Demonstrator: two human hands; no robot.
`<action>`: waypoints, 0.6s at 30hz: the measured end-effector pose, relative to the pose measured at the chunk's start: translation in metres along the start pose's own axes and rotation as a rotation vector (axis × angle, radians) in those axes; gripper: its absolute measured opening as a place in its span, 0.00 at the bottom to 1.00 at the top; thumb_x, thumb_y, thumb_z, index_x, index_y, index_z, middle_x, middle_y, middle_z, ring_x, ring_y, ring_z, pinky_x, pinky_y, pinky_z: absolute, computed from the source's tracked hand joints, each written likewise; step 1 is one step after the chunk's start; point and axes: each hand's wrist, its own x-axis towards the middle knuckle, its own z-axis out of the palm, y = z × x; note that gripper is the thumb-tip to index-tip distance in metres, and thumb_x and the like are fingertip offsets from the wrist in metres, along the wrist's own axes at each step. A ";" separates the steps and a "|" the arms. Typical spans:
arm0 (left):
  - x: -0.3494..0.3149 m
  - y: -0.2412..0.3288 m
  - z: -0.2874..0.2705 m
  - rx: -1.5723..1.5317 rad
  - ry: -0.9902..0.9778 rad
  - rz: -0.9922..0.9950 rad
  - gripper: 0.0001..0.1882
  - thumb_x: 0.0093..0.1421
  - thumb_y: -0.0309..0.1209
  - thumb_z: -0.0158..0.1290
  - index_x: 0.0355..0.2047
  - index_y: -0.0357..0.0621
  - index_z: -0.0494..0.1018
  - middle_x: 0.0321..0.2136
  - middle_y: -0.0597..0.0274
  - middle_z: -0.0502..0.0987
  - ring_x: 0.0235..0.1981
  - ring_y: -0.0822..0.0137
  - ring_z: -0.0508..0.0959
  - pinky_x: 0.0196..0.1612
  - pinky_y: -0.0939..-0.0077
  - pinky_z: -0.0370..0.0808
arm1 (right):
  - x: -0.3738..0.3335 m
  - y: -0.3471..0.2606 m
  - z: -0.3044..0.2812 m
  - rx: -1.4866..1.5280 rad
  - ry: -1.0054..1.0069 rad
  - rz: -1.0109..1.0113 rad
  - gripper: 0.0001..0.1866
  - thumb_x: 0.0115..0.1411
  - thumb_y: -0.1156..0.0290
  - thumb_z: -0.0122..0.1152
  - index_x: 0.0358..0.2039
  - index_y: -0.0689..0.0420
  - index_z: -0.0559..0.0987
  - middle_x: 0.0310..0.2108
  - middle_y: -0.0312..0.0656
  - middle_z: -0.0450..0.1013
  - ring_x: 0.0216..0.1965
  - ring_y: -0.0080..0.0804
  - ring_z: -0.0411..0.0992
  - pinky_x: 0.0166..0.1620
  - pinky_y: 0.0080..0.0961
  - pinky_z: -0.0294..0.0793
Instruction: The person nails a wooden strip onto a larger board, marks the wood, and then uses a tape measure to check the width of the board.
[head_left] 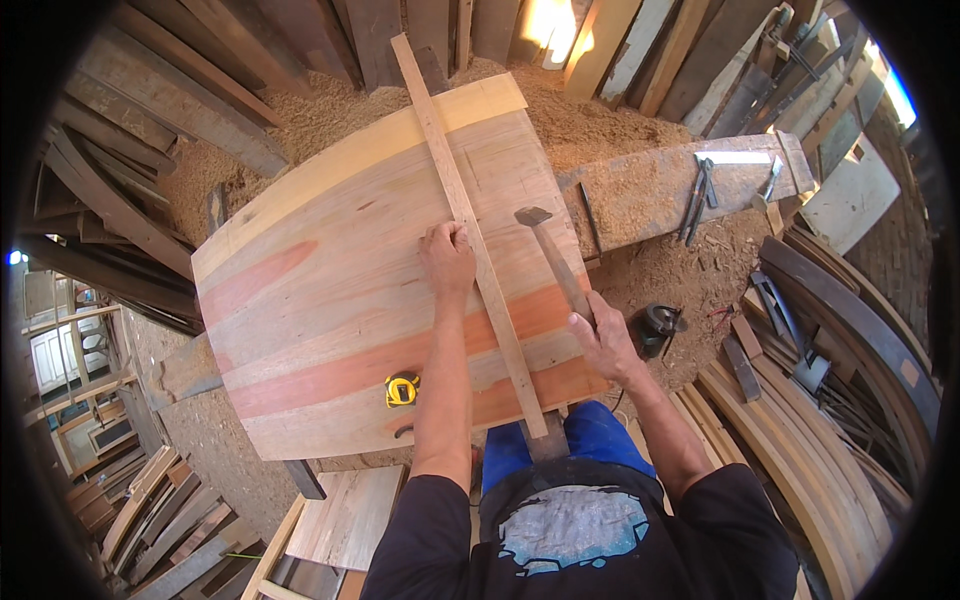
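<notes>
"Running aslant through the middle of the frame, what is the narrow wooden strip (484, 280) doing?"

"It is lying across the broad wooden panel (340, 290), its upper end poking past the panel's edge near the top of the frame, its lower end reaching out by the person's blue shorts (605, 440)."

"And the left hand (447, 262)?"

"It is resting at the centre of the frame, right at the strip's left edge, its fingers bending inward. Whether they are pinching anything cannot be told."

"What is the right hand (608, 345) doing, right of centre?"

"It is wrapping its fingers round the handle of a hammer (563, 268), whose head is pointing up the frame above the panel's right part. Whether that head is touching the wood cannot be told."

"Is anything else sitting on the panel?"

"A yellow and black tape measure (402, 389) is sitting left of the left forearm, below centre."

"And farther out?"

"At upper right, a long-handled gripping tool (694, 205) is lying on a plank (740, 200). Sawdust (640, 265) is covering the ground, boards (490, 30) are standing along the top, and curving timbers (800, 455) are lying stacked at lower right."
</notes>
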 end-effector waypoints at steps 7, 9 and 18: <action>-0.006 0.005 -0.003 0.069 0.042 0.062 0.05 0.59 0.30 0.61 0.35 0.46 0.81 0.37 0.59 0.80 0.42 0.51 0.75 0.48 0.57 0.71 | 0.022 -0.011 0.027 -0.241 0.116 -0.195 0.30 0.67 0.72 0.55 0.69 0.55 0.62 0.41 0.60 0.76 0.43 0.65 0.75 0.44 0.54 0.73; -0.008 0.004 -0.004 0.054 0.061 0.082 0.05 0.59 0.30 0.62 0.35 0.45 0.81 0.35 0.58 0.80 0.41 0.51 0.75 0.47 0.57 0.72 | 0.029 -0.018 0.030 -0.302 0.107 -0.281 0.34 0.67 0.74 0.54 0.72 0.52 0.59 0.43 0.60 0.75 0.44 0.64 0.75 0.46 0.53 0.74; -0.004 0.003 -0.006 0.027 0.073 0.182 0.04 0.56 0.27 0.63 0.32 0.43 0.80 0.33 0.57 0.79 0.39 0.51 0.74 0.46 0.57 0.71 | 0.054 -0.023 0.038 -0.451 0.055 -0.364 0.37 0.65 0.71 0.57 0.74 0.42 0.59 0.29 0.53 0.74 0.26 0.53 0.74 0.33 0.46 0.73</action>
